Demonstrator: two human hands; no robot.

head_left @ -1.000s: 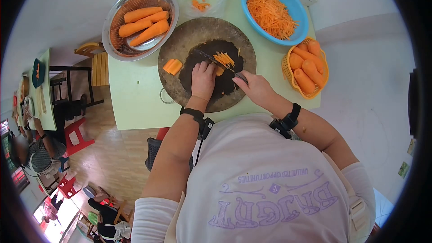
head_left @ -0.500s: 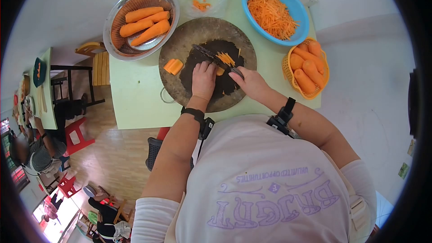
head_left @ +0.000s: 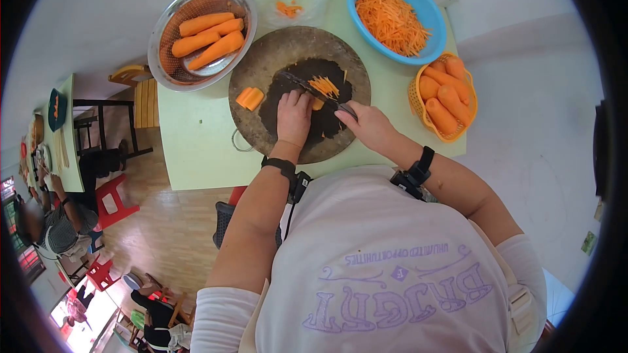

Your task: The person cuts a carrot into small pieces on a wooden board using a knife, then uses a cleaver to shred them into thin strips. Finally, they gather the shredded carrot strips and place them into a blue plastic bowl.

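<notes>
My right hand (head_left: 371,127) is wrapped round the handle of a dark-bladed kitchen knife (head_left: 302,83), whose blade lies across the round cutting board (head_left: 248,68). My left hand (head_left: 294,117) has its fingers curled down on a carrot piece (head_left: 318,104) beside the blade; the fingers partly hide it. Just beyond the knife lies a small pile of carrot strips (head_left: 323,85). Carrot chunks (head_left: 250,98) sit at the left side of the board, whose middle is dark and wet-looking.
A metal colander (head_left: 157,46) with peeled carrots stands at the back left. A blue basin (head_left: 356,23) holds shredded carrot, beside a yellow basket (head_left: 417,104) of carrots. Carrot scraps (head_left: 288,8) lie on a plastic bag. Other people sit at the far left.
The view has shifted slightly. The knife still lies beside the strips, and both hands keep nearly the same places, with only a slight shift of the right hand and blade.
</notes>
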